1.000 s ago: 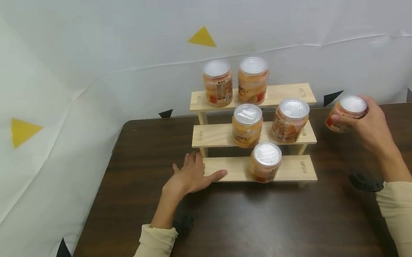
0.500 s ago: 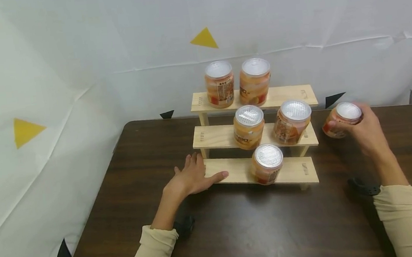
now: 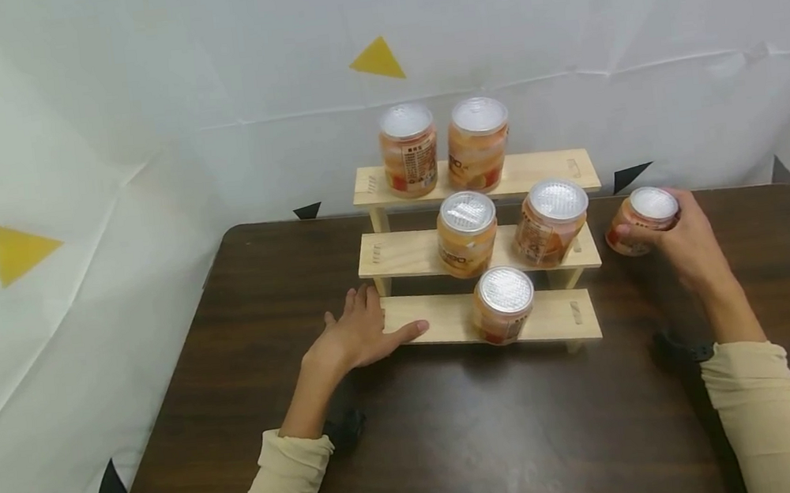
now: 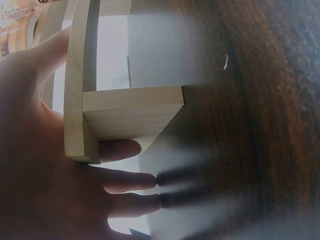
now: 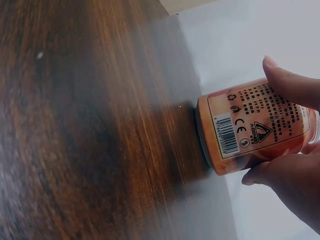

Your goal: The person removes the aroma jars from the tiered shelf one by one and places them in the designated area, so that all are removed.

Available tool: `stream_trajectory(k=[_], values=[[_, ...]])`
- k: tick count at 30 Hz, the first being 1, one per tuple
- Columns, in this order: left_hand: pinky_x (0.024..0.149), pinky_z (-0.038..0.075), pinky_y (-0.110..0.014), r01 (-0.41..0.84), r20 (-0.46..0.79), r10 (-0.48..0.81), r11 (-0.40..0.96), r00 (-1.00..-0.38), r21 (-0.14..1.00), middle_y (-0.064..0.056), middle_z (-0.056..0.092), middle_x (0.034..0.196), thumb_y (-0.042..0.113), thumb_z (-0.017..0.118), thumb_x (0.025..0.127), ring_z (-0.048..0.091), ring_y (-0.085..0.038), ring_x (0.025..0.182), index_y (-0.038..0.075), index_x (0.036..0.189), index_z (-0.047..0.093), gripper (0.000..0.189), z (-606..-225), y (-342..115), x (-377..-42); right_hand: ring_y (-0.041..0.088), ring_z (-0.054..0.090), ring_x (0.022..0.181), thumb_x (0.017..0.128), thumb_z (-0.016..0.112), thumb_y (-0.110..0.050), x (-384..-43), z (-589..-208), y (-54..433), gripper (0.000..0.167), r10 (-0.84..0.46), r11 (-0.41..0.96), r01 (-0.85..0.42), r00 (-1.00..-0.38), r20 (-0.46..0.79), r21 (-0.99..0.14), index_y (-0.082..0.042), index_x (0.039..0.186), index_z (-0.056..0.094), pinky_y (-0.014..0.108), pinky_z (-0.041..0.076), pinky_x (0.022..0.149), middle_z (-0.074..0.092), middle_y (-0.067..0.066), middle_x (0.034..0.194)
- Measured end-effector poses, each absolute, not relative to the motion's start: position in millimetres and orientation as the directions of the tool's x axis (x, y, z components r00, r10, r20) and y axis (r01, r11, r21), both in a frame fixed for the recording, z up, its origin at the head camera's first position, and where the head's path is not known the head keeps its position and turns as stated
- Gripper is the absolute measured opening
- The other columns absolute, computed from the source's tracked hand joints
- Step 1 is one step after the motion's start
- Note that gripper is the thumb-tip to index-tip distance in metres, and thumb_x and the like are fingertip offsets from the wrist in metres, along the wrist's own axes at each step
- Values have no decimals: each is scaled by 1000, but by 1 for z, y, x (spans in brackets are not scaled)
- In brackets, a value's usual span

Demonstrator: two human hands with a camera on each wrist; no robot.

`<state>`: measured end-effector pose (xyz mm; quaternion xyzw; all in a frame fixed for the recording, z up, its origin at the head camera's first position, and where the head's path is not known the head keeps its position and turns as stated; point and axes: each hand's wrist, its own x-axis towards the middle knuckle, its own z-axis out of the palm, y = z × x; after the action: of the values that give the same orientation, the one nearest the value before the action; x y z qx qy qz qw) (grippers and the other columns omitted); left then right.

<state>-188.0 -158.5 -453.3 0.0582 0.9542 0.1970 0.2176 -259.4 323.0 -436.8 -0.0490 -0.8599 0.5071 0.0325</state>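
My right hand grips an orange-labelled jar with a silver lid, just right of a three-step wooden rack. In the right wrist view, thumb and fingers hold this jar from two sides near its lid; its barcode shows and its base is down at the dark tabletop. My left hand lies at the left end of the rack's lowest step, thumb across the plank. In the left wrist view, the left hand's straight fingers reach past the plank's end, one partly hidden behind the rack's leg.
Two similar jars stand on the top step, a left one and a right one. Two more, one beside another, are on the middle step. A single jar stands on the lowest. A white sheet hangs behind the table.
My right hand and its jar have moved slightly left, closer to the rack, and lower. My left hand keeps its place on the rack. The head view has shifted a little.
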Motion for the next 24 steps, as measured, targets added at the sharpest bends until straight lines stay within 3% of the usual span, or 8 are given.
stream_trajectory(k=[9, 11, 12, 15, 16, 18, 22, 24], values=[[125, 13, -84, 28, -382, 204, 908, -901, 419, -26, 14, 182, 102, 42, 87, 8, -44, 170, -6, 173, 15, 141, -441, -156, -181, 14, 48, 127, 102, 82, -25, -262, -436, 326, 79, 76, 480, 41, -997, -5, -877, -7, 162, 34, 41, 37, 125, 46, -19, 129], [126, 11, -83, 15, -393, 203, 902, -897, 432, -27, 12, 182, 97, 45, 92, 6, -44, 171, -7, 173, 13, 135, -434, -155, -178, 18, 49, 134, 105, 78, -27, -262, -429, 329, 85, 32, 497, 35, -999, -22, -867, -7, 168, 26, 46, 35, 129, 51, -5, 144], [126, 10, -82, 9, -408, 203, 903, -890, 429, -27, 10, 182, 94, 47, 94, 5, -44, 171, -6, 173, 11, 132, -430, -154, -177, 22, 48, 143, 106, 76, -27, -261, -425, 331, 89, 13, 500, 30, -1000, -28, -866, -7, 172, 19, 41, 35, 129, 49, 6, 155], [128, 8, -80, 2, -426, 195, 910, -883, 414, -26, 8, 182, 98, 44, 91, 3, -42, 171, -4, 174, 9, 137, -437, -156, -180, 34, 32, 165, 111, 67, -32, -252, -404, 334, 95, 19, 509, 24, -1000, -17, -861, -10, 177, 2, 33, 31, 132, 26, 24, 179], [128, 8, -80, -1, -434, 195, 912, -880, 411, -27, 8, 182, 97, 45, 91, 3, -42, 171, -4, 174, 8, 136, -437, -156, -181, 34, 27, 168, 112, 65, -31, -247, -396, 333, 93, 41, 467, 17, -999, 3, -884, -12, 178, 1, 28, 30, 131, 21, 24, 181], [127, 7, -82, 3, -427, 196, 911, -883, 412, -29, 9, 181, 103, 43, 86, 4, -44, 171, -4, 174, 9, 143, -445, -157, -184, 27, 32, 167, 114, 62, -24, -236, -379, 326, 79, 69, 268, -61, -994, 82, -961, -14, 177, 15, 17, 30, 126, 34, 19, 178], [124, 7, -85, 2, -423, 195, 909, -885, 416, -32, 12, 180, 101, 46, 87, 7, -46, 170, -7, 173, 11, 142, -438, -155, -185, 22, 51, 154, 113, 60, -6, -224, -341, 289, 57, 10, -244, -265, -963, 271, -933, -8, 166, 40, 27, 30, 130, 61, 11, 157], [124, 7, -86, -3, -428, 192, 911, -883, 413, -31, 12, 180, 103, 45, 85, 6, -46, 170, -7, 173, 11, 145, -437, -154, -186, 26, 52, 153, 113, 58, -3, -225, -323, 264, 51, -80, -345, -276, -944, 321, -897, -4, 162, 43, 33, 29, 132, 64, 14, 153]])
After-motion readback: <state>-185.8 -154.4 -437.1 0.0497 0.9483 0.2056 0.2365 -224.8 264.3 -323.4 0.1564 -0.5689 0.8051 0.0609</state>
